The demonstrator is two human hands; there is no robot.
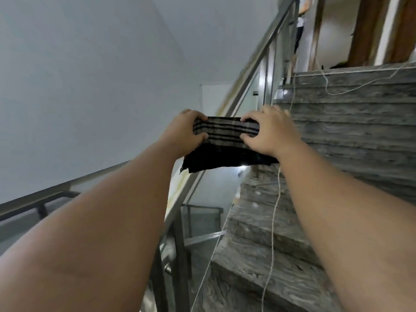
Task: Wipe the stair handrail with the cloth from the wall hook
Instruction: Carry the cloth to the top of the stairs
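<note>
A dark cloth (227, 143) with grey and black stripes is stretched between both hands at the centre of the view. My left hand (183, 134) grips its left end and my right hand (267, 131) grips its right end. The cloth is folded over and its dark lower edge hangs down. It is held in front of the metal stair handrail (256, 57), which rises from lower left to upper right. Whether the cloth touches the rail is hidden by the cloth itself.
Grey marble steps (337, 136) climb on the right, with a thin white cord (274, 212) trailing down them. A glass panel and metal posts (180, 239) stand below the handrail. A lower rail (56, 190) runs at left along a pale wall. A doorway shows at top right.
</note>
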